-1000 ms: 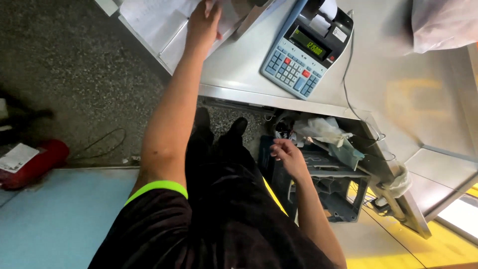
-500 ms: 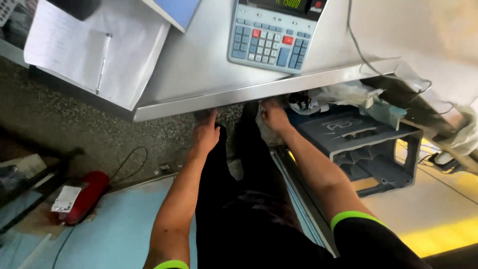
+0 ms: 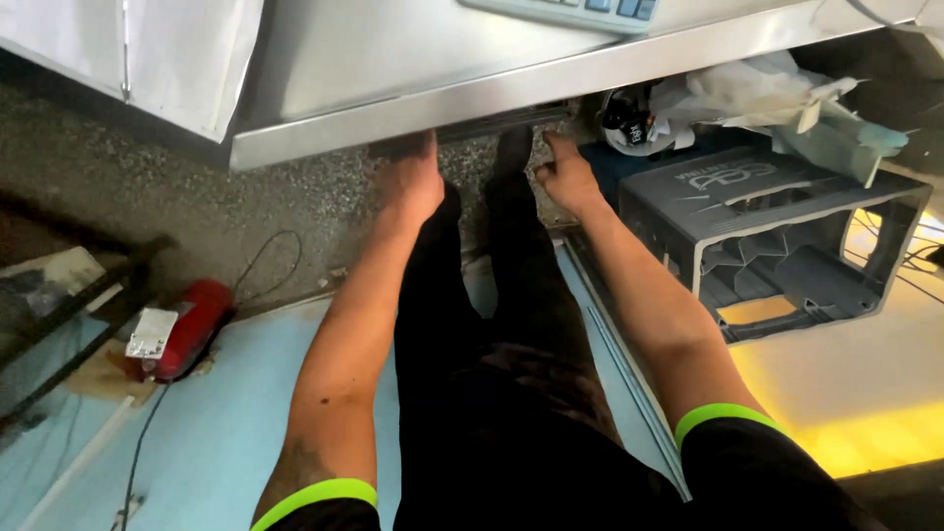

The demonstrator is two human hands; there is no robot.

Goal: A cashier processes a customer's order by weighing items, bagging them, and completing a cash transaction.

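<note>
Brushed metal counter [image 3: 413,74], matt grey plastic crate [image 3: 787,246], rough speckled floor [image 3: 177,197]

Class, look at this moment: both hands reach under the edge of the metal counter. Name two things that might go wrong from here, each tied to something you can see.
1. Both the left hand and the right hand sit right under the metal counter edge, so fingers may get scraped or pinched there.
2. The grey crate stands close beside the right hand, with crumpled paper on top; an elbow bump might knock the pile off.
</note>
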